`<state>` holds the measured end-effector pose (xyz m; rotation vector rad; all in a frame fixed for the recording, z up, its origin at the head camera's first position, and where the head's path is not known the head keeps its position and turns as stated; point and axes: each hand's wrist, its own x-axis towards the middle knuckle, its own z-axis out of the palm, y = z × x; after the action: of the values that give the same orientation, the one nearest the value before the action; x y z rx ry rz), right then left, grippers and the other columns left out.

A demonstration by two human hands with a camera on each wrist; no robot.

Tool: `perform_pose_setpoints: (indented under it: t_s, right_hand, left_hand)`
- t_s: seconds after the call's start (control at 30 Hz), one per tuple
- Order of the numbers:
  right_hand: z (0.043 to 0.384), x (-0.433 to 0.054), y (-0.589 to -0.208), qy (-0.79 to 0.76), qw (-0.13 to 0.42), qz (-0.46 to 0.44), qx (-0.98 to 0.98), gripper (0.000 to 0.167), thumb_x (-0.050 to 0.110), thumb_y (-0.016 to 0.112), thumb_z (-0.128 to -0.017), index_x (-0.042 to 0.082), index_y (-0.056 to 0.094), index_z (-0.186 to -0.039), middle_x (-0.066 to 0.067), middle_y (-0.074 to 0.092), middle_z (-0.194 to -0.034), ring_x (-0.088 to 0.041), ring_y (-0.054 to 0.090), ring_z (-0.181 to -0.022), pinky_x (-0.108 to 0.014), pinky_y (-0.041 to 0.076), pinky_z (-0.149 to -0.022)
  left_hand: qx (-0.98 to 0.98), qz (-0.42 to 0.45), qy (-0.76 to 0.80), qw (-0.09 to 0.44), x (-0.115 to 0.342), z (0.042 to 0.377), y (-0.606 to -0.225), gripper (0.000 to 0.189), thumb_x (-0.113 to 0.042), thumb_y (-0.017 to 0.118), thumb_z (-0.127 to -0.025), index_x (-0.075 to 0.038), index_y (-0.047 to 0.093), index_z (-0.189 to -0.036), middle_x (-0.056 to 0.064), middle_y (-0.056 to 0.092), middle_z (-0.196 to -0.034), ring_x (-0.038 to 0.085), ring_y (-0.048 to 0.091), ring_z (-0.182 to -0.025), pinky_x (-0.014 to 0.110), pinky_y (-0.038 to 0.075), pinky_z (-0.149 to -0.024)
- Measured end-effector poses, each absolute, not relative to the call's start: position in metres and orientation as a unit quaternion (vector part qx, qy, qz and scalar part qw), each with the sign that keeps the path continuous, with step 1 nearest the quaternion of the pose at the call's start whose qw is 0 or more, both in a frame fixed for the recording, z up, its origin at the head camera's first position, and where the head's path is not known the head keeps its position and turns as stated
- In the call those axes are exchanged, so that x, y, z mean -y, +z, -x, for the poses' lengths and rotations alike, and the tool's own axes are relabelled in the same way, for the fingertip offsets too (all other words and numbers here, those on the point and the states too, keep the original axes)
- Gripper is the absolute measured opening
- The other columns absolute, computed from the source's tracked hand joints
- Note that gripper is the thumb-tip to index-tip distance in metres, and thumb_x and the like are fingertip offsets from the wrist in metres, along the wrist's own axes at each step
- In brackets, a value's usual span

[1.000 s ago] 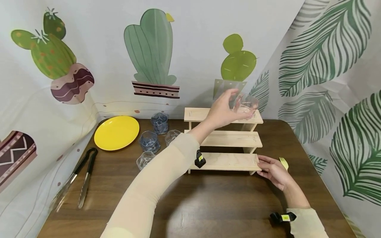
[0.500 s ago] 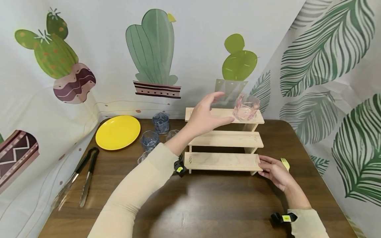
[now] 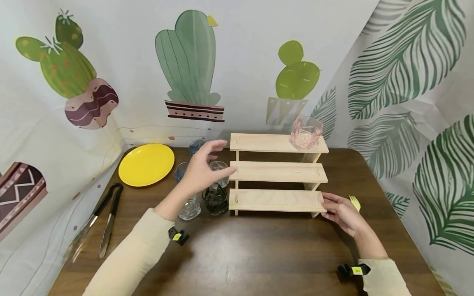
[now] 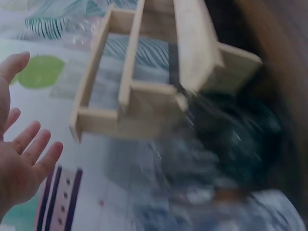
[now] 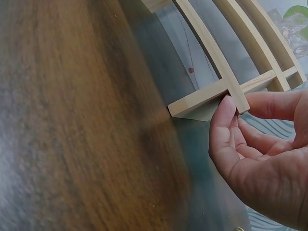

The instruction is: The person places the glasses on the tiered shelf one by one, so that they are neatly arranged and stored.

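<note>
A pink-tinted glass (image 3: 306,132) stands at the right end of the top shelf of a three-tier wooden rack (image 3: 277,172). My left hand (image 3: 201,169) is left of the rack with fingers spread and nothing in them, above a cluster of glasses. A dark glass (image 3: 215,201), a clear glass (image 3: 190,209) and another clear glass (image 3: 220,167) show there. The hand partly hides blue glasses (image 3: 195,146) behind it. At the lowest shelf's right end, my right hand (image 3: 342,213) pinches the board's corner; the right wrist view shows thumb and index finger (image 5: 274,104) on it.
A yellow plate (image 3: 146,165) lies at the table's back left. Black-handled tongs (image 3: 107,224) rest along the left edge. Beyond my right hand lies a small yellow-green fork (image 3: 354,203). Printed cloth hangs behind and beside the wooden table (image 3: 259,255).
My left hand has let go of the pink-tinted glass on the top shelf and moved left and down to the other glasses. The right hand stays on the rack.
</note>
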<state>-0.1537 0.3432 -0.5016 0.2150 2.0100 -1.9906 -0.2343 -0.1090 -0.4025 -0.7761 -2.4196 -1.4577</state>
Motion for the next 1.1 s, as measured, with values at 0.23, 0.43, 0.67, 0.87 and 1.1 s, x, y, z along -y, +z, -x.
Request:
perform_pose_setpoints:
  t_s: [0.23,0.43,0.67,0.87,1.1]
  right_hand:
    - [0.156,-0.344,-0.502,-0.691,0.156,-0.073,-0.702,0.068,0.008,0.057,-0.105,-0.016,0.019,-0.156,-0.004,0.061,-0.121,-0.012,0.066,-0.097,-0.027,0.058,-0.079]
    - [0.156,-0.344,-0.503,-0.696,0.152,-0.077,-0.698,0.067,0.004,0.056,-0.104,-0.017,0.019,-0.155,-0.004,0.061,-0.117,-0.012,0.067,-0.095,-0.027,0.058,-0.078]
    - [0.156,-0.344,-0.504,-0.697,0.156,-0.070,-0.697,0.067,0.005,0.056,-0.104,-0.017,0.018,-0.156,-0.001,0.062,-0.116,-0.012,0.067,-0.096,-0.027,0.058,-0.079]
    - [0.156,-0.345,-0.503,-0.693,0.158,-0.066,-0.700,0.067,0.005,0.055,-0.105,-0.017,0.017,-0.156,0.000,0.063,-0.116,-0.011,0.067,-0.097,-0.027,0.058,-0.079]
    - [0.154,-0.345,-0.504,-0.697,0.158,-0.067,-0.696,0.067,0.004,0.056,-0.104,-0.017,0.018,-0.155,0.000,0.064,-0.116,-0.012,0.067,-0.096,-0.027,0.058,-0.079]
  left_hand:
    - [0.845,0.216,-0.474,0.125,0.163,0.208,-0.431,0.071,-0.032,0.093,-0.080,-0.021,0.059,-0.142,-0.004,0.062,-0.135,0.020,0.058,-0.124,0.048,0.050,-0.101]
    - [0.857,0.145,-0.462,0.175,0.187,0.181,-0.463,0.067,-0.027,0.095,-0.076,-0.016,0.064,-0.135,0.000,0.062,-0.134,0.023,0.055,-0.125,0.046,0.045,-0.103]
    - [0.863,0.082,-0.462,0.187,0.203,0.160,-0.496,0.086,-0.027,0.098,-0.072,-0.011,0.054,-0.144,0.005,0.054,-0.143,0.024,0.053,-0.126,0.038,0.046,-0.100]
    - [0.873,0.063,-0.464,0.136,0.210,0.152,-0.514,0.101,-0.037,0.099,-0.070,-0.011,0.045,-0.151,0.006,0.053,-0.147,0.023,0.052,-0.132,0.034,0.044,-0.105]
    - [0.876,0.064,-0.471,0.088,0.213,0.147,-0.526,0.101,-0.040,0.096,-0.074,-0.015,0.040,-0.154,0.009,0.058,-0.141,0.026,0.066,-0.114,0.032,0.054,-0.090]
